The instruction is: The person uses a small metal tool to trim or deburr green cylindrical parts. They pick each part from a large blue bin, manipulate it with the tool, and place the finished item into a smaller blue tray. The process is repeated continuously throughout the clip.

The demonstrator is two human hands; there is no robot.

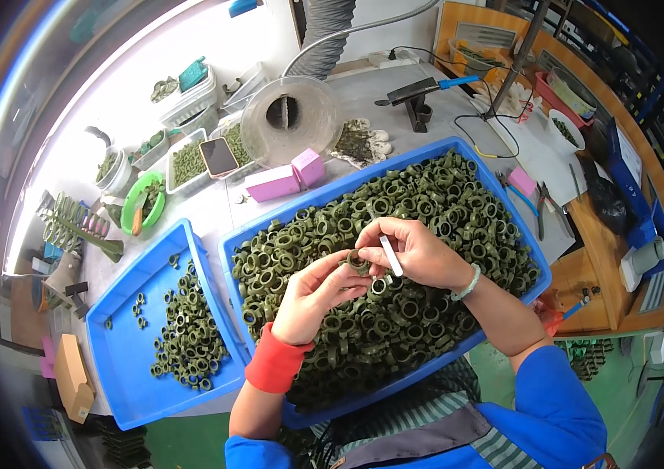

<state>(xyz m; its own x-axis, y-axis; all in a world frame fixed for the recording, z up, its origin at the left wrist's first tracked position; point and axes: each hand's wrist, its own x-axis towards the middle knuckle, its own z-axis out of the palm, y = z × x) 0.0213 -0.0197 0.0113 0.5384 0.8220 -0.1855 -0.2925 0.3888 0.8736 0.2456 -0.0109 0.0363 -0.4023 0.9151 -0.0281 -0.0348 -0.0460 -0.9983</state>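
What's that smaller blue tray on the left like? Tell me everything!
The smaller blue tray looks like plastic, with a flat bottom and raised sides. It rests open side up, slightly turned, on the grey table, left of the bigger blue tray. Whether the trays touch is hard to tell. Dark green rings lie inside, mostly heaped toward the right, a few scattered left. Nobody is touching it.

No text, label, number or sign can be read on the white stick (390,256), the phone (219,157) farther back or the cardboard box (73,381) at near left.
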